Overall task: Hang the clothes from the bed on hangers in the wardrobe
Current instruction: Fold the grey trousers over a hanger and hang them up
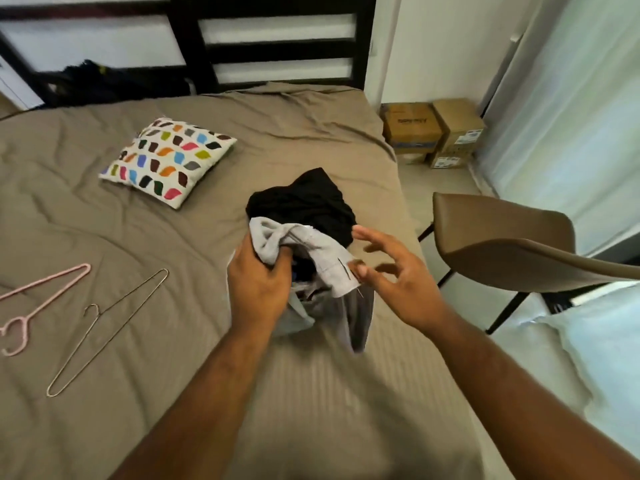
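Left hand (pixel 258 282) clamped around a bunched light-grey fabric garment (pixel 304 251). The cloth hangs down from the grip over the taupe-covered bed (pixel 207 109), to the near right of the white cushion with coloured leaf shapes (pixel 166 161). Right hand (pixel 398 282) apart, fingers spread, thumb tip at the grey hem; contact unclear. Crumpled black cloth garment (pixel 304 202) lies right of the cushion, touching the grey one. Pink plastic hanger (pixel 24 320) and thin wire hanger (pixel 104 337) lie flat, near-left of the cushion, side by side.

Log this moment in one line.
left hand: grips grey garment | right hand: open beside it | black garment: on bed | pink hanger, wire hanger: bare, on bed
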